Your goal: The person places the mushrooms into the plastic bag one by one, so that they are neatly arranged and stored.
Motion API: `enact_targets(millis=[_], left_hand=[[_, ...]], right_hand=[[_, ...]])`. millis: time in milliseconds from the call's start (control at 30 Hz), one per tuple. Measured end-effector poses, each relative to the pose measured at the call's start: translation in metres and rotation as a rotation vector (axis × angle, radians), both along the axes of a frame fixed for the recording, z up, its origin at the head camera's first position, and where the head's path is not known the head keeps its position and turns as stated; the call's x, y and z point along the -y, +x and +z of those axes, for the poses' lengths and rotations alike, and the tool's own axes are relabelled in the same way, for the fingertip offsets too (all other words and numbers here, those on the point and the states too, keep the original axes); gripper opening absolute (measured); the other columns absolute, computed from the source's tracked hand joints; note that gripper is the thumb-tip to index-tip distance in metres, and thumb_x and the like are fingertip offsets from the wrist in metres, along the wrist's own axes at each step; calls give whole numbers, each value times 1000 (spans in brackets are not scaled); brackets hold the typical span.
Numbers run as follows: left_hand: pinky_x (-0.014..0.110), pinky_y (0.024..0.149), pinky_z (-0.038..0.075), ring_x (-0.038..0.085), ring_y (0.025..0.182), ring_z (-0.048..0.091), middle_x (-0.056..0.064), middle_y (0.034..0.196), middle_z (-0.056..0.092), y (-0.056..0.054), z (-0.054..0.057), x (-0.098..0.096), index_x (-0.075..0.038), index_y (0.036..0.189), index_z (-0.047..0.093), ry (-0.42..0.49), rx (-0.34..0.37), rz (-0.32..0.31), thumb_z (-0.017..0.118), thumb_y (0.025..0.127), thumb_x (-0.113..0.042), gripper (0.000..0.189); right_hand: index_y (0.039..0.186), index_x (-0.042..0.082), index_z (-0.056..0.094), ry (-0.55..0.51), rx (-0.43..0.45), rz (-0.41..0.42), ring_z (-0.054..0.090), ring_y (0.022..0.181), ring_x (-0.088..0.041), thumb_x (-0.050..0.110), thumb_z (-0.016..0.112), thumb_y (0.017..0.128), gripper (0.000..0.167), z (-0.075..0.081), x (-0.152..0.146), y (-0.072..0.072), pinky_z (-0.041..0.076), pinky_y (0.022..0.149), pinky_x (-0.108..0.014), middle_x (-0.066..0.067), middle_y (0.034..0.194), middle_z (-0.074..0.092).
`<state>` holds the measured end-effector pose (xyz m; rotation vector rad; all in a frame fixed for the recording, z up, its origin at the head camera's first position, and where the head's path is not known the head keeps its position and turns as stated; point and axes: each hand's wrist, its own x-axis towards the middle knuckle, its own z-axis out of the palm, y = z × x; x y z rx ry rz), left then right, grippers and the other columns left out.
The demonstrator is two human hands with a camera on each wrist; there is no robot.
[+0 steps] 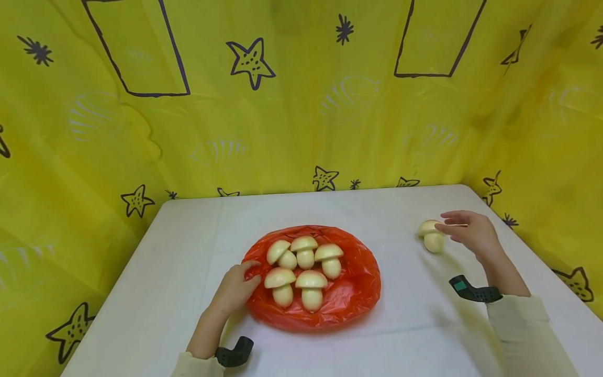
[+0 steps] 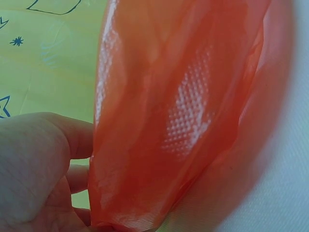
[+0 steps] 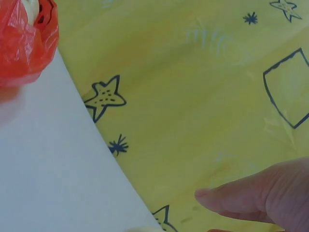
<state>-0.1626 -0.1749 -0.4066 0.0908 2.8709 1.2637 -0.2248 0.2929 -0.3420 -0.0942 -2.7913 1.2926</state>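
Several cream-coloured toy mushrooms (image 1: 311, 290) lie in an opened red plastic bag (image 1: 350, 298) on the white table. My left hand (image 1: 237, 288) grips the bag's left rim, fingers over the edge and thumb on the outer side. In the left wrist view, its fingers (image 2: 79, 140) partly disappear behind the red plastic. Another toy mushroom (image 1: 433, 242) stands apart on the table's right side. Just right of its cap is my right hand (image 1: 473, 233), fingers extended and overlapping the cap's edge in the head view. Nothing shows between thumb (image 3: 227, 198) and fingers in the right wrist view.
The white table (image 1: 188, 251) has its far edge against a yellow curtain (image 1: 292, 131) drawn with starfish and shells. The same curtain hangs along both sides. Each wrist wears a black strap (image 1: 476, 290) below a light sleeve (image 1: 523, 324).
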Motion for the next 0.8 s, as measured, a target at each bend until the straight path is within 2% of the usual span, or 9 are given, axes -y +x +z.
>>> enact_targets(millis=[133,233,333,400,600,800], left_hand=[[39,74,48,26,86,53,17,104,60,0,1,0,4,115,59,-10,-9,3,54,84,-8,33],[42,77,47,28,88,54,17,104,61,1,2,-1,4,113,60,-19,-25,4,54,84,-8,33],[44,79,46,29,90,55,18,104,61,1,3,-1,4,112,60,-25,-38,1,54,83,-8,32],[44,79,46,29,90,55,18,104,61,2,4,-1,4,112,60,-25,-39,-2,54,83,-8,32],[45,79,46,30,92,55,18,104,61,1,4,-1,4,113,60,-26,-38,-3,54,83,-8,32],[44,79,46,30,91,55,18,104,61,0,1,0,4,113,60,-26,-43,-7,54,83,-7,32]], right_hand=[[124,-11,48,11,7,-13,56,91,-26,34,61,86,60,-8,-3,-6,48,66,-17,-30,118,49],[122,-11,49,45,-1,-25,48,101,-41,33,61,87,58,-15,-4,-10,48,73,-31,-32,118,48],[120,-11,51,88,-27,-33,43,104,-45,29,61,87,53,-21,-5,-13,43,78,-48,-34,117,47],[118,-11,52,108,-43,-33,42,105,-47,26,61,87,50,-24,-6,-16,39,80,-54,-34,117,47],[118,-12,51,168,-9,-26,40,106,-49,23,64,85,50,-26,-7,-24,37,83,-57,-36,118,45],[121,-12,47,209,53,30,37,107,-51,19,66,81,54,-27,-6,-33,35,83,-58,-40,120,38]])
